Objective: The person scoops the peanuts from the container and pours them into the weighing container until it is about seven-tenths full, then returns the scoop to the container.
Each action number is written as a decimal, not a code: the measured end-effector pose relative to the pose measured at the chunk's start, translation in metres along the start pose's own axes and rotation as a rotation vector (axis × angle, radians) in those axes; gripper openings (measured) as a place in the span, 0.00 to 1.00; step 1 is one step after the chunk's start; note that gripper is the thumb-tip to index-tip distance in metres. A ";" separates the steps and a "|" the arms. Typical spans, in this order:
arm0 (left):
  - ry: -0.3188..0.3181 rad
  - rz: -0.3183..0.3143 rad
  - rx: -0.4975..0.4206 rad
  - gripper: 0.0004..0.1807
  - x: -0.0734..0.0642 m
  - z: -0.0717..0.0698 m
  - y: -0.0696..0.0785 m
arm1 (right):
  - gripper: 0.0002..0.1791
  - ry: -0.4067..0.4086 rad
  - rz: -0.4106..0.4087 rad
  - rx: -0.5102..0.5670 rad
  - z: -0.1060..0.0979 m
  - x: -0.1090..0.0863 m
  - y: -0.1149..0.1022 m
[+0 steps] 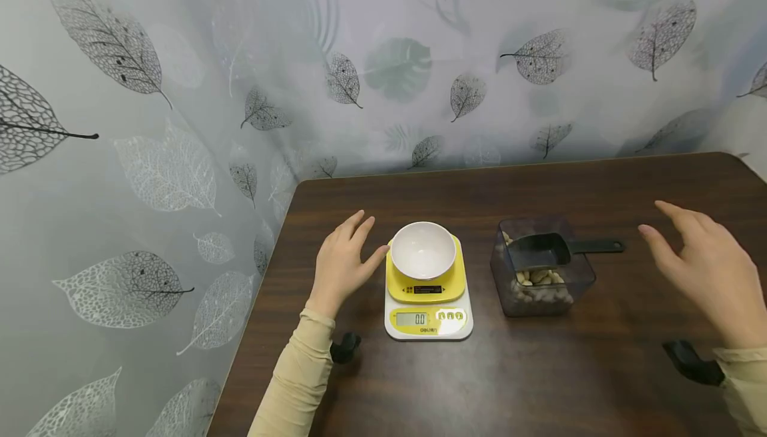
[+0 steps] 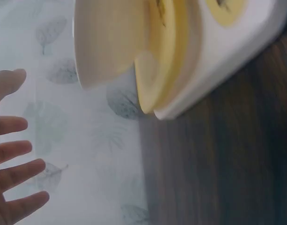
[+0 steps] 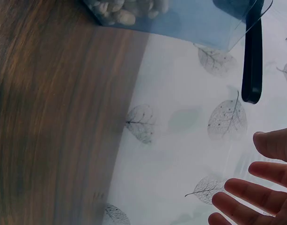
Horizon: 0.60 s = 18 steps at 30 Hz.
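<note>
A white bowl point(image 1: 423, 250) sits on the yellow platform of a kitchen scale point(image 1: 389, 324), whose display reads 0.0. My left hand point(image 1: 343, 260) hovers just left of the bowl, fingers spread and thumb pointing at its rim; the left wrist view shows a gap between them. To the right of the scale stands a clear square container point(image 1: 502, 288) of pale, nut-like pieces point(image 1: 539, 278). Across its top lies a black scoop point(image 1: 542, 250), handle point(image 1: 599, 246) jutting out to the right. Beyond that handle's end my right hand point(image 1: 704, 267) is held with fingers extended, holding nothing.
The dark wooden table point(image 1: 479, 384) ends at a back edge against a wall with leaf-patterned covering point(image 1: 395, 130). Another such wall point(image 1: 150, 237) runs along the left side. Black straps with mounts point(image 1: 345, 348) sit at both wrists.
</note>
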State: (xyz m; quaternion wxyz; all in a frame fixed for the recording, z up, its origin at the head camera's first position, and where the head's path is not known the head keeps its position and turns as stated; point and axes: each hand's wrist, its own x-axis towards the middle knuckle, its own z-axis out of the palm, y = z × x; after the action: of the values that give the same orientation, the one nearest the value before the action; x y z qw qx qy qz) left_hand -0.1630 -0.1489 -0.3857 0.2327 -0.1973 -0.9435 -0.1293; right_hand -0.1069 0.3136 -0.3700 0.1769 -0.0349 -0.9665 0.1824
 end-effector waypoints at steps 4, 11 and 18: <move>-0.003 0.014 -0.018 0.31 0.007 0.002 0.013 | 0.33 0.004 0.000 -0.014 -0.001 0.000 -0.006; 0.007 0.056 -0.057 0.32 0.018 0.007 0.035 | 0.31 0.039 -0.039 -0.021 -0.003 0.000 -0.011; 0.003 0.083 -0.089 0.33 0.025 0.014 0.057 | 0.31 0.019 -0.047 -0.005 -0.004 -0.002 -0.014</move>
State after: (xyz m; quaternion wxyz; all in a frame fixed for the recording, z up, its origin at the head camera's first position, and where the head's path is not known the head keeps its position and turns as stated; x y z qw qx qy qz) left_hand -0.1643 -0.0859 -0.3771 0.2301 -0.2464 -0.9275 -0.1614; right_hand -0.1036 0.3019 -0.3625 0.1903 -0.0145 -0.9658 0.1754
